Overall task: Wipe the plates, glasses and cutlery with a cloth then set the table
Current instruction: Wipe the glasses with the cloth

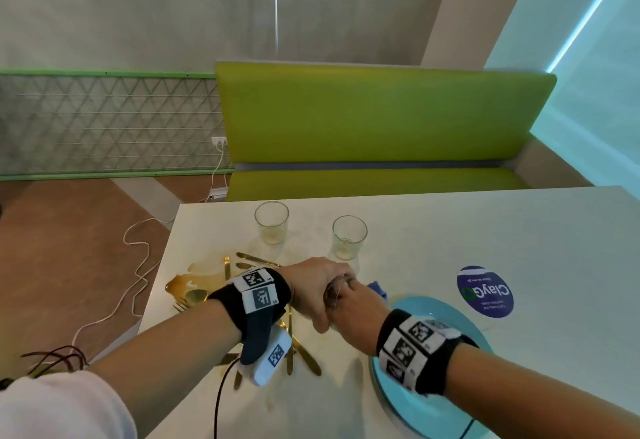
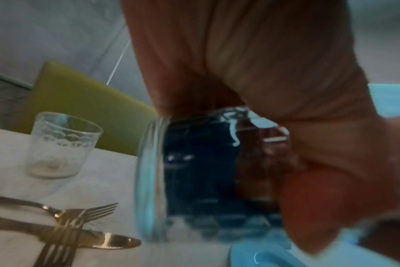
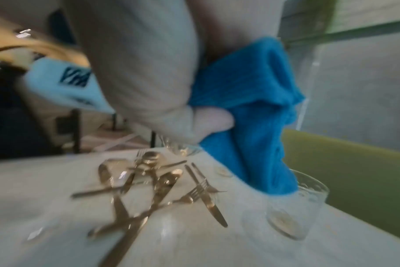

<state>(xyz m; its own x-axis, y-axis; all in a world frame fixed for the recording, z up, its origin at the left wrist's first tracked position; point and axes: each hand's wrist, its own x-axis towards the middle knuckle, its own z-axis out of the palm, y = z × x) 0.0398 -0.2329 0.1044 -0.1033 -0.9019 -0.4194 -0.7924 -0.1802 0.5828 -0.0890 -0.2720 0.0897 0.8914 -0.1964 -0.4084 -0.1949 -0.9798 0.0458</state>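
- Cutlery (image 1: pixel 291 338) in gold is lying in a crossed heap at the left end of your table (image 1: pixel 519 230), partly under your left forearm, with a brown spill (image 1: pixel 201 274) spreading beside it.
- Your left hand (image 1: pixel 313 291) is curling its fingers around a glass (image 2: pixel 208 173), holding it on its side above the table; the glass is looking dark blue inside in the left wrist view.
- 2 more glasses are standing upright behind your hands: 1 far glass (image 1: pixel 272 222) to the left, 1 near glass (image 1: pixel 349 237) to the right, apart from each other.
- Your right hand (image 1: pixel 358 303) is gripping a blue cloth (image 3: pixel 251 112) and meeting the held glass; whether the cloth is reaching inside it, you cannot tell from these blurred views.
- A light blue plate (image 1: pixel 446 411) is sitting under your right wrist.
- A round blue sticker (image 1: pixel 485 291) is lying on the table further right.
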